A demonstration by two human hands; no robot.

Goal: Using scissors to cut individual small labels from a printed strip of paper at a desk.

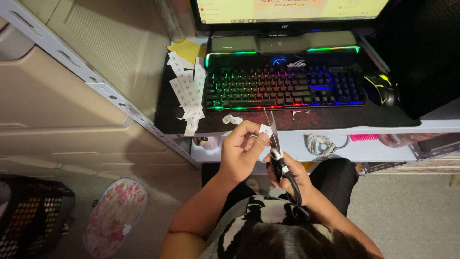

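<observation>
My left hand [241, 149] pinches a small white paper piece [264, 130] between thumb and fingertips, just in front of the desk edge. My right hand [293, 175] grips black-handled scissors [274, 144], blades pointing up and away, with the paper piece right against the blades. Both hands hover over my lap, below the desk's front edge. Several cut white paper strips [188, 91] lie piled on the black desk mat to the left of the keyboard. A few small round paper cut-outs [232, 119] rest on the mat near the edge.
A backlit rainbow keyboard [282, 87] and a black mouse [381, 88] sit on the desk, below a monitor [287, 12]. A metal shelf rail [96, 81] runs diagonally at left. On the floor are a flowered slipper [115, 216] and a black basket [28, 216].
</observation>
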